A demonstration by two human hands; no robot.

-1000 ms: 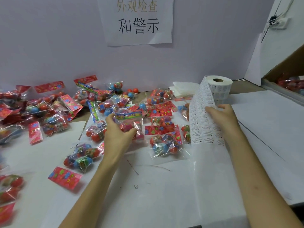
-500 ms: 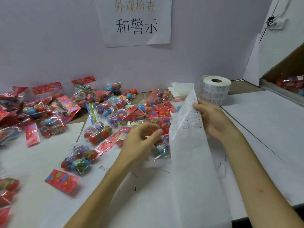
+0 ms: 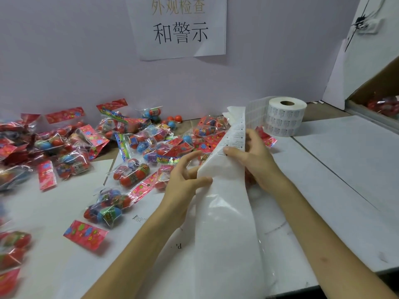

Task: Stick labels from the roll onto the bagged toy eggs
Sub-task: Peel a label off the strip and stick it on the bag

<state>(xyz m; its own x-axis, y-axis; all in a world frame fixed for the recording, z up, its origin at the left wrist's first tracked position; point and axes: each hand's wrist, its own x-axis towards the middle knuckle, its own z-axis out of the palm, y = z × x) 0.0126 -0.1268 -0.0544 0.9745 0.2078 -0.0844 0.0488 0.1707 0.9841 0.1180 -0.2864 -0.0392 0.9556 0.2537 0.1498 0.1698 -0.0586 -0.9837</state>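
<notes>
The white label roll (image 3: 287,115) stands at the back right of the table. Its label strip (image 3: 226,212) runs from the roll toward me, with printed labels on the upper part and bare backing below. My right hand (image 3: 257,160) pinches the strip just under the printed labels, thumb on the front. My left hand (image 3: 183,182) holds the strip's left edge, thumb on the paper and forefinger pointing up toward the labels. Several bagged toy eggs with red header cards lie to the left, among them one bag (image 3: 131,173) beside my left hand and another (image 3: 108,209) nearer me.
The white-covered table (image 3: 345,169) ends at a front edge on the lower right. A cardboard box (image 3: 382,91) with more bagged eggs stands at the far right. Loose eggs (image 3: 174,119) lie by the back wall, under a paper sign (image 3: 179,26).
My left hand let go of a bag of eggs and moved right to the strip's edge. My right hand lowered the strip and turned its bare backing toward me.
</notes>
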